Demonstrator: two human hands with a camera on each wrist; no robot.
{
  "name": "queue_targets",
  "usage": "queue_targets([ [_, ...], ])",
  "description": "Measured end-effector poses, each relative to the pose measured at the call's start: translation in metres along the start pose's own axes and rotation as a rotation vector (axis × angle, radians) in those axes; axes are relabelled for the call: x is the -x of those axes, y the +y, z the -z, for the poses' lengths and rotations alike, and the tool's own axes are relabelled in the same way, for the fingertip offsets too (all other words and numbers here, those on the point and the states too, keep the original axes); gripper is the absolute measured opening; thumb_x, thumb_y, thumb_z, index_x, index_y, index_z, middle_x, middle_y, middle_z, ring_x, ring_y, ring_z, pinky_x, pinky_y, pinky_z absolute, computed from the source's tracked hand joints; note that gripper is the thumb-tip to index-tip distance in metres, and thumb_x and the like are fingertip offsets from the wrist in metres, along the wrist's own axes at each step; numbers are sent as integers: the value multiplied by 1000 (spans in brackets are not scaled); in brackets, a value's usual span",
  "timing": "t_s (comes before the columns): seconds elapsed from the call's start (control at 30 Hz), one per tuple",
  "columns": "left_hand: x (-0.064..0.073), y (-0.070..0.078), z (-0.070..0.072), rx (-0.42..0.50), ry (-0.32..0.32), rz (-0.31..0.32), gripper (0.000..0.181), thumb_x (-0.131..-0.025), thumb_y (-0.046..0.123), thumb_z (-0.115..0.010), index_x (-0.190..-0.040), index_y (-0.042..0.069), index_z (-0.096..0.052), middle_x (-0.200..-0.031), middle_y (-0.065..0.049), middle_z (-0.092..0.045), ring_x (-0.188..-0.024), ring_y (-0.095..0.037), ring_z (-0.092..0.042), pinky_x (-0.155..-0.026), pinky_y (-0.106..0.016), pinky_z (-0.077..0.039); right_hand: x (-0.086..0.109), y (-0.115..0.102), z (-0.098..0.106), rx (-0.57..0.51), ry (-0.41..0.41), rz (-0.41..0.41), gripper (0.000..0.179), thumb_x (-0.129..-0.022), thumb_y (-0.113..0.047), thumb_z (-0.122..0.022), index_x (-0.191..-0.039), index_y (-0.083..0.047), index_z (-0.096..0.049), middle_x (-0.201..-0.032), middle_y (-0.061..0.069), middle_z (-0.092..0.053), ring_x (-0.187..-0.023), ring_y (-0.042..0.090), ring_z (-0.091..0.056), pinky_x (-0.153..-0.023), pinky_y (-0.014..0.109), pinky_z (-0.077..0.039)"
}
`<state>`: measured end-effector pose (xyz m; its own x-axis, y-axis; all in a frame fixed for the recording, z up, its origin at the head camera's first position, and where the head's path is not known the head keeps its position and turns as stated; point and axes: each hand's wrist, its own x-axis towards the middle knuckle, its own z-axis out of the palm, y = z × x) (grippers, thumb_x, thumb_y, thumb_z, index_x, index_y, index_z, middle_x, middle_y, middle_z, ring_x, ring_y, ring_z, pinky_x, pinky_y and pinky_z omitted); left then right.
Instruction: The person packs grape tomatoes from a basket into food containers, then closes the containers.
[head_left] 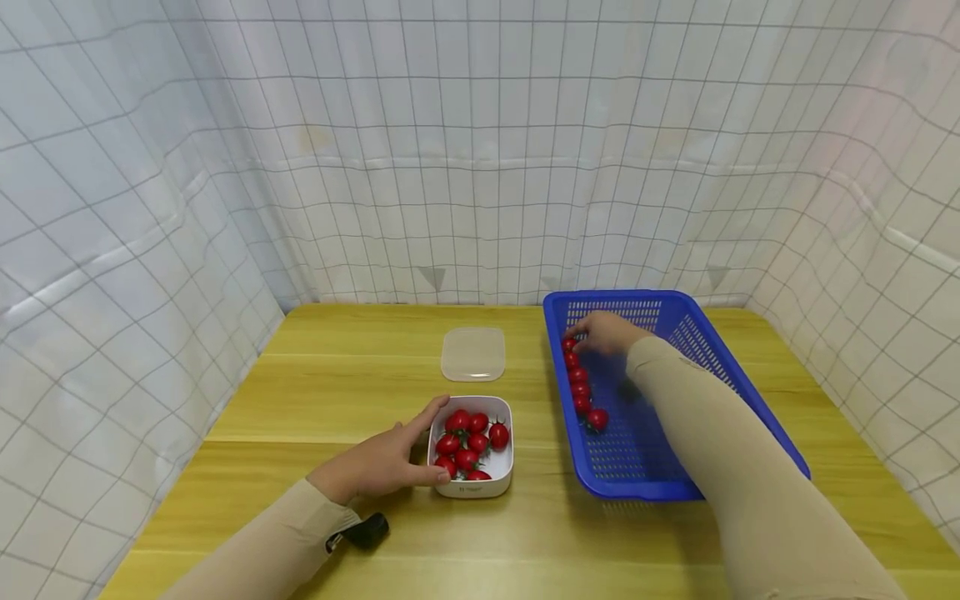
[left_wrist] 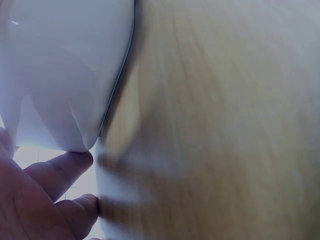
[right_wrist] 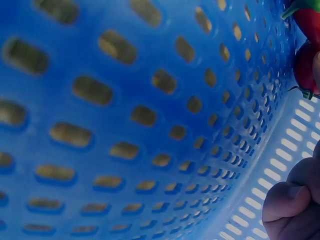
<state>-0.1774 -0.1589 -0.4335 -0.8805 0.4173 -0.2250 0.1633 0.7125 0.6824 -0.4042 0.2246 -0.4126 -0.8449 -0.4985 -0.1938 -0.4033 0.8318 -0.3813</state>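
My left hand (head_left: 386,460) holds the left side of a white square container (head_left: 491,489), its thumb at the near corner and index finger at the far one. Several red cherry tomatoes (head_left: 467,460) with green stems lie inside. The left wrist view shows fingertips touching the white container wall (left_wrist: 60,75). Inside the blue basket (head_left: 637,490), my right hand (head_left: 609,333) pinches a cherry tomato (head_left: 569,343) at the far left. More cherry tomatoes (head_left: 579,389) line the basket's left wall. In the right wrist view, a finger touches a cherry tomato (right_wrist: 305,67) at the edge; other fingers are curled.
A translucent flat lid (head_left: 473,354) lies on the wooden table (head_left: 337,383) behind the white container. The basket has raised perforated walls. White gridded curtains (head_left: 480,150) enclose the table at the back and both sides. A black strap device (head_left: 367,531) sits at the left wrist.
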Motion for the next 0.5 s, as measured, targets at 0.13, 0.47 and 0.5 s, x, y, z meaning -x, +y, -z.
queue_targets([
  [0.13, 0, -1, 0, 6, -3, -14, 107, -91, 55, -77, -171, 33, -10, -173, -13, -29, -154, -55, -28, -127, -72, -13, -1, 0, -2, 6, 8, -15, 39, -97, -20, -75, -136, -12, -72, -140, 16, -69, -138, 40, -57, -120, 57, -41],
  [0.47, 1, 0, 0, -2, 6, 3, 107, -90, 56, -78, -171, 35, -11, -172, -15, -30, -152, -63, -25, -124, -75, -18, -2, -3, -3, 4, 8, -51, 39, -98, -19, -73, -136, -10, -71, -138, 16, -70, -136, 38, -59, -119, 55, -42],
  [0.5, 1, 1, 0, -4, 8, 0, 106, -90, 56, -78, -171, 34, -11, -172, -15, -31, -152, -62, -27, -125, -74, -17, -1, -3, -4, 4, 11, -52, 39, -98, -19, -73, -136, -10, -71, -137, 16, -71, -135, 38, -60, -119, 55, -43],
])
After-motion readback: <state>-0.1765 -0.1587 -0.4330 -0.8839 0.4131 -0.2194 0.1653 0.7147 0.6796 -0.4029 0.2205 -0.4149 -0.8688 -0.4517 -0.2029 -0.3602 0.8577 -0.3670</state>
